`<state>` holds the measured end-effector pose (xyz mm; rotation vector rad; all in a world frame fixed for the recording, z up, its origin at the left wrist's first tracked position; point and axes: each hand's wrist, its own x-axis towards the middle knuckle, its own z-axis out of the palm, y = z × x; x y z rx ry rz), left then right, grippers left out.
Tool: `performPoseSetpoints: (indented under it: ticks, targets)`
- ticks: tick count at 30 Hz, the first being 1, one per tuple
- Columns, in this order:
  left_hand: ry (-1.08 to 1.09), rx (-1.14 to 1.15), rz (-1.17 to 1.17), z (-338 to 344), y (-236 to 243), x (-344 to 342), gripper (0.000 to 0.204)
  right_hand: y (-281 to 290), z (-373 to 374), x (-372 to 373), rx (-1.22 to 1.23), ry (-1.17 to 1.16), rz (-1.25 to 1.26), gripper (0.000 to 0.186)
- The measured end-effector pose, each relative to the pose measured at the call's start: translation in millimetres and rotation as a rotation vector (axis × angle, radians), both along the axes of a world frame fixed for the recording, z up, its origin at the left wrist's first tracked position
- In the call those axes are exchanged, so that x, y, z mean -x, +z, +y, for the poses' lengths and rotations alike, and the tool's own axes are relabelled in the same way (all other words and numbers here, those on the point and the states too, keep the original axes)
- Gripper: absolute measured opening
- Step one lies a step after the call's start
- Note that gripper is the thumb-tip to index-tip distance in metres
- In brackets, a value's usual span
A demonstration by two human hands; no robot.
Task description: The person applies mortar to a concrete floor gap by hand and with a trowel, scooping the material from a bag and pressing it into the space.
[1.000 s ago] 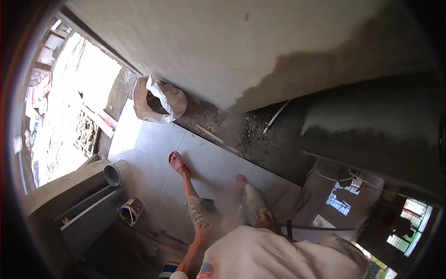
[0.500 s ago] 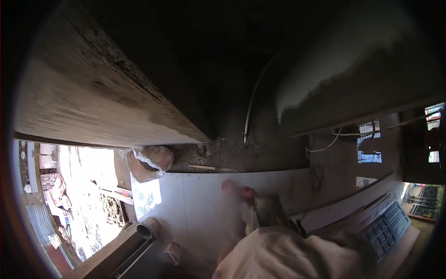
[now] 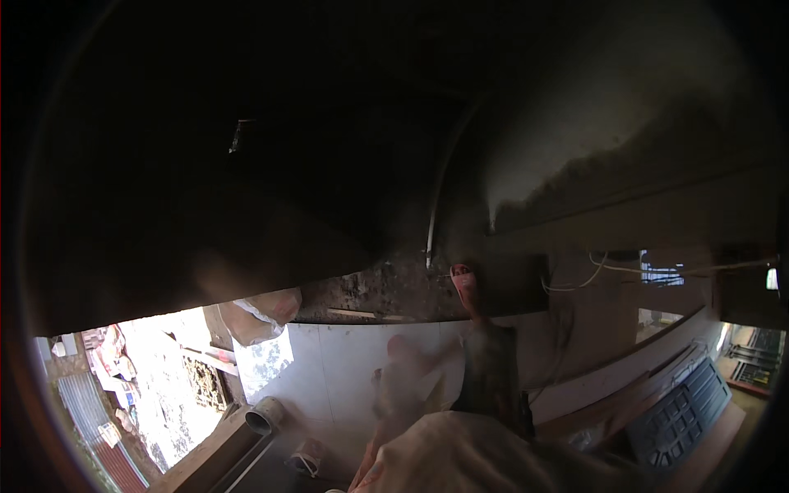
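Observation:
A blurred strip of skin, apparently part of my left hand [image 3: 366,468], shows at the lower edge beside my beige shirt [image 3: 477,456]. Its fingers are smeared, and anything in them cannot be made out. My right hand is not in view. Ahead of the shirt, my right foot in a red sandal [image 3: 465,283] is on the dark rough floor, below a dark trouser leg [image 3: 489,370]. The other red sandal [image 3: 403,345] is a blur on the pale tiles [image 3: 349,361]. A pale narrow wedge [image 3: 436,396] between the legs is too unclear to name.
A crumpled sack [image 3: 263,316] lies at the tile edge by a bright opening on the left. Nearer are an open-ended pipe [image 3: 265,415] and a small container [image 3: 308,456]. A grey-blue panel [image 3: 680,411] leans at right, below a loose cable [image 3: 579,283].
My right foot has stepped forward off the tiles onto the dark floor. The wall surface at upper left has gone dark, and the view has shifted slightly.

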<state>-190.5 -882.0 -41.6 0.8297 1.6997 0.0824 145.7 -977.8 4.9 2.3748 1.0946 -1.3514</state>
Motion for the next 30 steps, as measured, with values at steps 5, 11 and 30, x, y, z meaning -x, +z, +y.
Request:
performPoseSetpoints:
  ticks: [5,11,30]
  targets:
    - [0.113,0.08,0.026,20.1,-16.9,-64.8,0.03,-30.5,66.1,-49.5,-0.009,0.055,0.004,0.049]
    - [0.278,0.209,0.034,30.6,-44.0,-136.0,0.031,-66.7,134.0,-108.0,0.02,0.129,0.023,0.048]
    - [0.392,0.322,0.022,58.6,-34.6,-173.4,0.034,-35.6,153.2,-157.6,0.169,0.161,-0.041,0.045]
